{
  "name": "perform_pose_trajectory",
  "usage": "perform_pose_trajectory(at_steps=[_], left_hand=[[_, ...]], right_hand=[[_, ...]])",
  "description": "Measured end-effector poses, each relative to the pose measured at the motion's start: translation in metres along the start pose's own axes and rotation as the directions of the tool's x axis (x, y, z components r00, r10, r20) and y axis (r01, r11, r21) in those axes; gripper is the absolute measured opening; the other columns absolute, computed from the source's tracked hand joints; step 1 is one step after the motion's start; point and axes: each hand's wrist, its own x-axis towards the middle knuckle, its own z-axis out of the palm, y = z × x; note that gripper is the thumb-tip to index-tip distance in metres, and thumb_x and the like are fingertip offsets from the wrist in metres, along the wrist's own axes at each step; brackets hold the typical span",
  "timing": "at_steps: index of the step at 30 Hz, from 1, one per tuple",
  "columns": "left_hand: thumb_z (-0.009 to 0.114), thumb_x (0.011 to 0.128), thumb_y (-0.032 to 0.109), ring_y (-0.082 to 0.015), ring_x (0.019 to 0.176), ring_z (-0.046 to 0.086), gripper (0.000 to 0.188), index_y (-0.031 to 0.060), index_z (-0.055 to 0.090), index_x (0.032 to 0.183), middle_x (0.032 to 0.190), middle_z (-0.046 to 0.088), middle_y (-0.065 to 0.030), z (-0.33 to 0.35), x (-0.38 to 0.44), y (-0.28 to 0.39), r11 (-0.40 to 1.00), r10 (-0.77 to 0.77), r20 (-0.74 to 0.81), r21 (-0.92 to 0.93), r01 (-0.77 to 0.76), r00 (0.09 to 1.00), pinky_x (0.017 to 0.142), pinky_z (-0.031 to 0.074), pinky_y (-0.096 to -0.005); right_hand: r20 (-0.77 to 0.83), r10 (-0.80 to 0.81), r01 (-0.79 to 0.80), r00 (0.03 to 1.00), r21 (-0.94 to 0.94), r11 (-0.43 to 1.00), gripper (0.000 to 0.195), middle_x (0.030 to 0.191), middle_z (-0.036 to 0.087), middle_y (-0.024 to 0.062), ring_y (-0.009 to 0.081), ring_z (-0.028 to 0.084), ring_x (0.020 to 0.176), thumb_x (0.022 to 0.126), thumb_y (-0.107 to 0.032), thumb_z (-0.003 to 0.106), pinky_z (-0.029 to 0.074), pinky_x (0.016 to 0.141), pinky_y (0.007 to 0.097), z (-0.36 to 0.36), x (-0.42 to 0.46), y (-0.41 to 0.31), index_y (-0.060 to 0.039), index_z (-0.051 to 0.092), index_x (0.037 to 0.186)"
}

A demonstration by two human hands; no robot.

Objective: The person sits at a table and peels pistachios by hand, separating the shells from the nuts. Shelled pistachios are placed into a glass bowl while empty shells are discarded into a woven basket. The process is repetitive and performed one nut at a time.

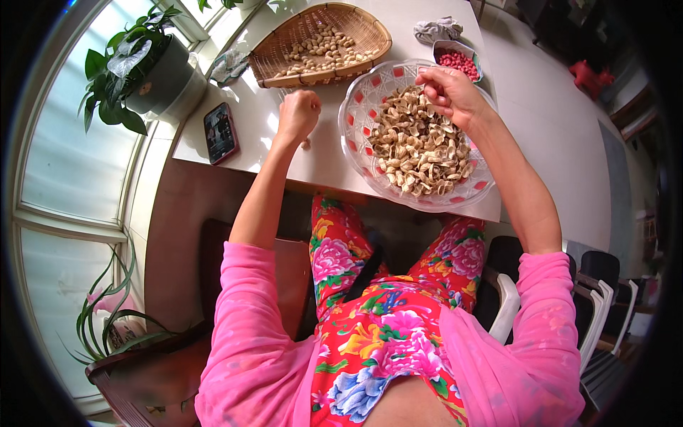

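Note:
My left hand (300,115) is curled into a loose fist above the table, between a phone and a large bowl. Its palm side is turned away, so whatever may be inside is hidden. A single peanut (306,143) lies on the tabletop beside my left wrist. My right hand (451,97) hangs over the far right part of the clear patterned plastic bowl (355,125), fingers bent inward; I cannot tell whether they hold anything. Cracked peanut shells (419,147) are heaped in this bowl. Beyond it, a small container (476,56) holds red-skinned peanut kernels (457,61).
A woven bamboo basket (272,53) with unshelled peanuts (325,45) stands at the back of the white table (251,136). The phone (220,132) lies near the left edge. A crumpled grey bag (437,29) sits at the back right. A potted plant (160,80) stands by the window.

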Motion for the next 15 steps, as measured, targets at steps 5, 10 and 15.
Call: perform_pose_trajectory(at_steps=[5, 10, 15], left_hand=[[0.063, 0.07, -0.001, -0.0129, 0.072, 0.06, 0.013, 0.0007, 0.063, 0.082, 0.076, 0.063, -0.0066, -0.026, 0.025, 0.093, 0.795, -0.006, 0.034, -0.606, 0.025, 0.999, 0.067, 0.048, -0.0234], [0.063, 0.069, -0.002, -0.014, 0.07, 0.06, 0.019, -0.001, 0.059, 0.088, 0.079, 0.062, -0.0089, -0.006, 0.057, 0.148, 0.649, 0.035, 0.183, -0.752, 0.117, 0.982, 0.062, 0.048, -0.0248], [0.064, 0.067, -0.004, -0.0157, 0.069, 0.06, 0.022, -0.0036, 0.055, 0.087, 0.077, 0.061, -0.0099, 0.033, 0.075, 0.14, 0.466, -0.007, 0.223, -0.862, 0.201, 0.975, 0.06, 0.048, -0.0242]], right_hand=[[0.02, -0.005, 0.006, 1.0, -0.052, 0.999, 0.011, 0.052, 0.044, -0.0046, 0.0, 0.03, 0.037, 0.083, -0.013, 0.054, 0.021, 0.03, 0.014, 0.004, 0.009, -0.005, -0.0023, 0.057, 0.081], [0.01, -0.146, 0.144, 0.989, 0.107, 0.984, 0.011, 0.052, 0.044, -0.0038, 0.0016, 0.029, 0.037, 0.082, -0.016, 0.056, 0.021, 0.031, 0.0149, 0.0, 0.026, -0.009, -0.0052, 0.055, 0.085], [-0.052, -0.127, 0.132, 0.99, 0.092, 0.987, 0.011, 0.053, 0.044, -0.0039, 0.0016, 0.028, 0.037, 0.08, -0.016, 0.059, 0.02, 0.031, 0.0153, -0.017, 0.032, -0.002, -0.0053, 0.054, 0.081]])
